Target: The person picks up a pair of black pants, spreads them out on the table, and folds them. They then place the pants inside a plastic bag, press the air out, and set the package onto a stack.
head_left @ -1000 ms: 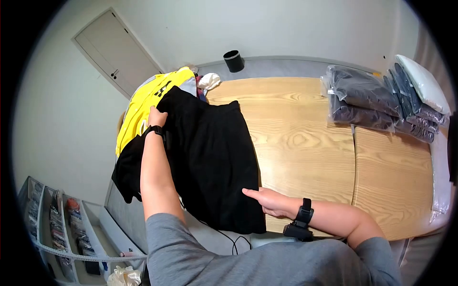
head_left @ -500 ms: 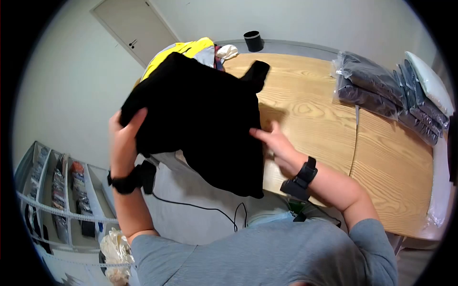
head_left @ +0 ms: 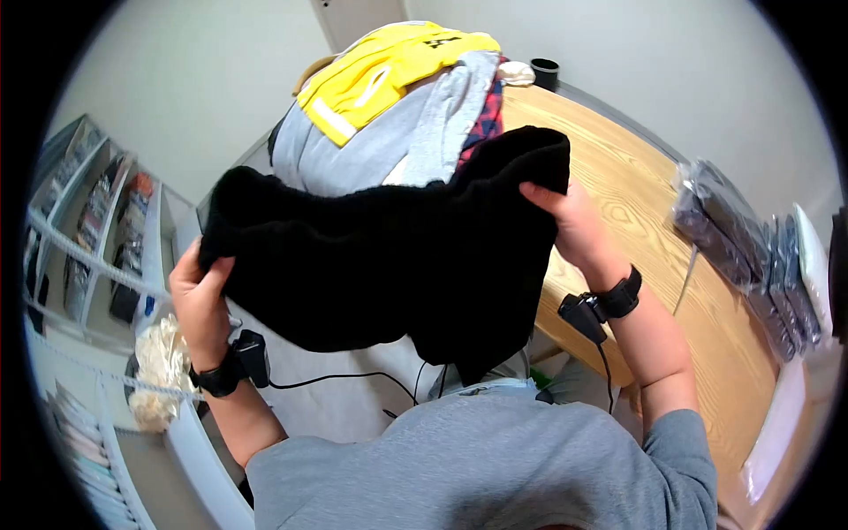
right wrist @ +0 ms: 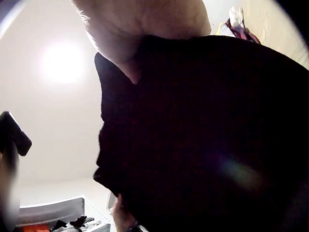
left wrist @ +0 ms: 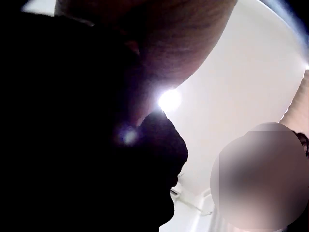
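Note:
A black garment (head_left: 380, 274) hangs stretched between both hands in front of the body, its wide opening facing up in the head view. My left hand (head_left: 199, 296) grips the left end of that opening, thumb on the near side. At the right end my right hand (head_left: 579, 225) pinches the edge, with its thumb over the cloth. In the left wrist view dark fabric (left wrist: 72, 154) fills most of the picture below the hand. The right wrist view has the thumb pressed on the cloth (right wrist: 193, 135); the fingers behind are hidden.
A yellow garment (head_left: 397, 75) lies over grey clothes (head_left: 353, 146) beyond the hands. Bagged dark clothes (head_left: 720, 216) are stacked on the wooden table (head_left: 609, 159) to the right. Shelves with packed items (head_left: 97, 212) stand on the left; a black bin (head_left: 545, 74) is at the back.
The black garment was lifted off the pile and table edge and turned so its opening faces up. Both hands moved to its ends and spread it; the view swung left.

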`<state>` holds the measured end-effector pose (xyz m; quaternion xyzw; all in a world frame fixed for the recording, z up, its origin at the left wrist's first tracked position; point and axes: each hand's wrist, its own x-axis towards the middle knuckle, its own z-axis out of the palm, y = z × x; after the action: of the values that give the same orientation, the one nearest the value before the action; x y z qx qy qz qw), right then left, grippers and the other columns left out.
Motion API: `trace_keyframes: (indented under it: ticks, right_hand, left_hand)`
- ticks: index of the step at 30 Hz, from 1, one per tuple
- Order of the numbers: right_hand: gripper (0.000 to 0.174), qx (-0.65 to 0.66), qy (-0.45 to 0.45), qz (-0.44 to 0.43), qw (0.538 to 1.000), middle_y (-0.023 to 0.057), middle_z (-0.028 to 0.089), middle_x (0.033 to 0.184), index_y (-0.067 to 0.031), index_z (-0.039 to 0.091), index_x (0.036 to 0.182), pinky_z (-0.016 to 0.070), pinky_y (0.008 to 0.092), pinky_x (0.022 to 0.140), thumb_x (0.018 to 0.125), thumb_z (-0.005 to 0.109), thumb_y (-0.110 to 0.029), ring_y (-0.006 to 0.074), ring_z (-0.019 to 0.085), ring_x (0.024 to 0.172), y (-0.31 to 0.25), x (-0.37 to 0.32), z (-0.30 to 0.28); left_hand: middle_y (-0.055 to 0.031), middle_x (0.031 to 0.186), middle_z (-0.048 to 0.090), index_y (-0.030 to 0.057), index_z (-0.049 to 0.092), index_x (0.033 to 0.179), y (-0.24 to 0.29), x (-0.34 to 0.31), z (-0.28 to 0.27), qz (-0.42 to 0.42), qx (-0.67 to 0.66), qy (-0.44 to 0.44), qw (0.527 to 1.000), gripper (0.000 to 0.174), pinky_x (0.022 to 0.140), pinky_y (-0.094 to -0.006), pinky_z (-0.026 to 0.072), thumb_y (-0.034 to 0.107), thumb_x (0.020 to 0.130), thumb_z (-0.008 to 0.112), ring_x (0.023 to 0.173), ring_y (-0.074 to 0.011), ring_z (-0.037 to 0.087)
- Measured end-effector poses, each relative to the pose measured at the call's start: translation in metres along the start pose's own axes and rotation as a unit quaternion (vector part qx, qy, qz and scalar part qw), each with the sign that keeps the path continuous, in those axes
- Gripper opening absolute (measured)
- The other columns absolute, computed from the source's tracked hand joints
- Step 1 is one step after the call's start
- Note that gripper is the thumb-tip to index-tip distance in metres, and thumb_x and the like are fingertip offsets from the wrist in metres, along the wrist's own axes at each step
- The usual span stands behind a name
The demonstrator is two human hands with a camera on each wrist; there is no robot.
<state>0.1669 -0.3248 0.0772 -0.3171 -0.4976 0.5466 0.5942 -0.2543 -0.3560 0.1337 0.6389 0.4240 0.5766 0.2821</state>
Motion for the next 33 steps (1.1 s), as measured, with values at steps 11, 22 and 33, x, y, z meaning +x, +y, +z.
trace_keyframes:
  ticks: [11,22,33]
  right_hand:
    - [0.034,0.079,-0.093,0.203,0.972,0.0075,0.064,0.104,-0.001,0.057,0.112,0.0478,0.0306,0.086,0.08,0.064,-0.01,0.0166,0.061,0.093,0.022,0.069,0.061]
    - [0.039,-0.033,-0.272,0.154,0.949,0.0064,0.065,0.103,0.003,0.058,0.112,0.0488,0.0283,0.085,0.086,0.066,-0.025,0.0145,0.062,0.093,0.015,0.099,0.088]
    - [0.033,0.116,-0.014,0.097,0.988,0.0134,0.066,0.097,0.0065,0.059,0.106,0.0511,0.0287,0.076,0.09,0.06,-0.023,0.0179,0.064,0.084,0.07,0.091,0.182]
  left_hand:
    - [-0.0047,0.104,0.062,-0.0019,0.054,0.114,-0.052,-0.029,-0.018,-0.153,-0.059,-0.057,0.985,0.043,0.087,-0.0273,0.0415,0.016,0.077,0.069,0.096,-0.0133,0.056]
    - [-0.0056,0.087,0.062,-0.0006,0.06,0.092,-0.047,-0.036,-0.1,-0.117,-0.112,0.045,0.986,0.032,0.076,-0.0305,0.0482,0.023,0.076,0.075,0.078,-0.0177,0.06]
    - [-0.0017,0.084,0.063,-0.0035,0.061,0.093,-0.054,0.015,-0.003,0.008,0.043,0.189,0.981,0.021,0.07,-0.0252,0.0444,0.017,0.091,0.061,0.076,-0.0083,0.051]
